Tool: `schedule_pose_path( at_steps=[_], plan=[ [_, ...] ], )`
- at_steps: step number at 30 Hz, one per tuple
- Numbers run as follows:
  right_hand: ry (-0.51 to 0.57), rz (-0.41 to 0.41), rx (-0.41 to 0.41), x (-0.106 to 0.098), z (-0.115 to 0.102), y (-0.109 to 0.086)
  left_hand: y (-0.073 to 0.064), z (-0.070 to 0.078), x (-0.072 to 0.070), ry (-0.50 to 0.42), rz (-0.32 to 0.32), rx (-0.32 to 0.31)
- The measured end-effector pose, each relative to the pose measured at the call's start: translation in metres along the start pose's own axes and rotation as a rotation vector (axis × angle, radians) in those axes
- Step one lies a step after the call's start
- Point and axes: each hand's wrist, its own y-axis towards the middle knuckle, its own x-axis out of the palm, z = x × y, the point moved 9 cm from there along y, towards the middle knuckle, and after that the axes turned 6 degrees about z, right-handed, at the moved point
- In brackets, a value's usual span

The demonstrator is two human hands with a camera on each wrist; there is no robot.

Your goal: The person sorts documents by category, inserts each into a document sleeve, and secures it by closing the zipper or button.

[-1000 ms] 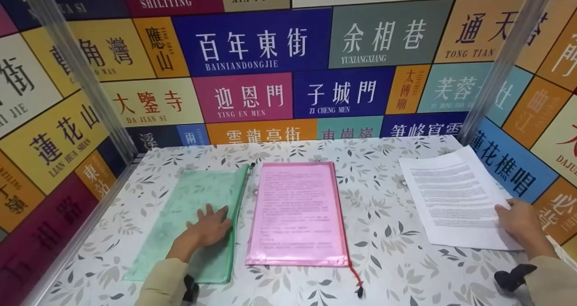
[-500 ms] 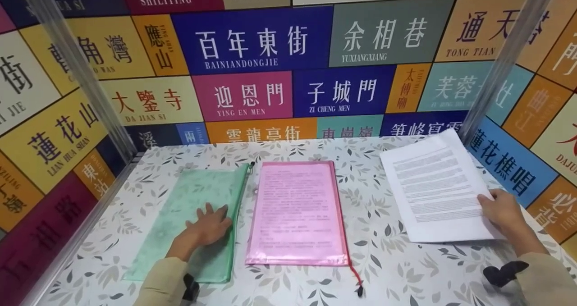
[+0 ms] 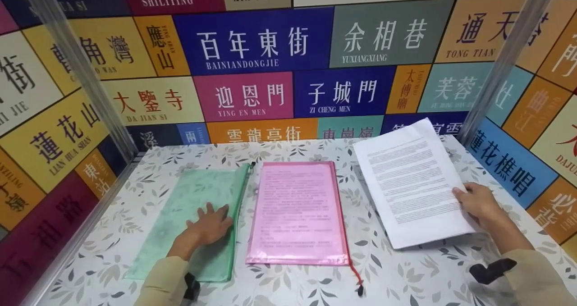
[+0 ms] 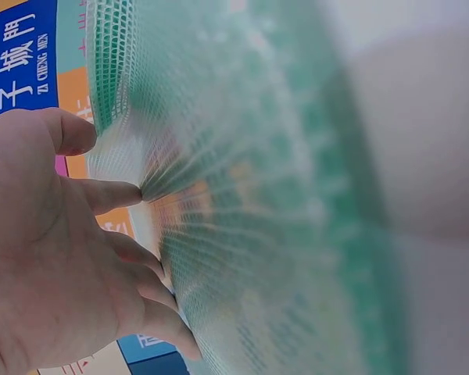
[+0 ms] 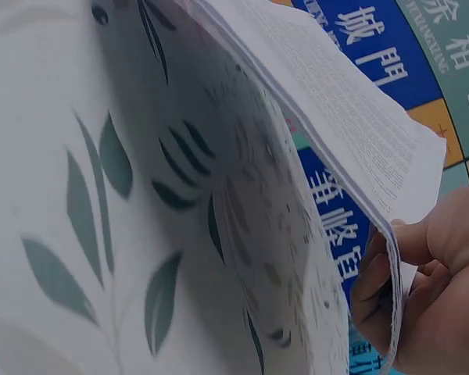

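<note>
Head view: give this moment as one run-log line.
left grip: spread on green folder | right grip: holds printed sheets by edge | pink folder: lies between

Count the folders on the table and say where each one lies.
2. The green folder lies under the left hand; the pink folder lies between the green one and the papers. None seem hidden.

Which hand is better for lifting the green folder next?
Probably the left hand: it rests on the green folder, while the right hand grips the papers, past the pink folder.
</note>
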Motion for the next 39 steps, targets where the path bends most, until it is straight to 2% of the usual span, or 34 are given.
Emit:
schedule_pose_path(
  at_steps=[7,15,22,28,33,36,39],
  plan=[
    [0.008,-0.044,-0.075,0.024,-0.025,-0.007,0.001,0.001,0.0,-0.005,-0.005,-0.011],
    [0.054,-0.127,-0.078,0.053,-0.043,-0.015,0.002,0.001,-0.001,-0.003,-0.01,0.002],
    [0.057,-0.159,-0.091,0.077,-0.046,-0.019,0.002,0.0,0.0,-0.008,-0.008,0.006],
    [0.021,-0.151,-0.149,0.089,-0.05,-0.019,0.002,0.0,-0.002,-0.021,-0.002,0.004],
    [-0.063,-0.131,-0.188,0.094,-0.056,-0.022,0.002,0.001,-0.002,-0.01,-0.004,0.0],
    [-0.188,-0.138,-0.217,0.095,-0.068,-0.025,0.002,0.001,-0.001,-0.005,-0.01,-0.009],
    [-0.324,-0.133,-0.261,0.099,-0.09,-0.029,0.001,0.0,0.0,-0.007,-0.012,-0.015]
  ],
)
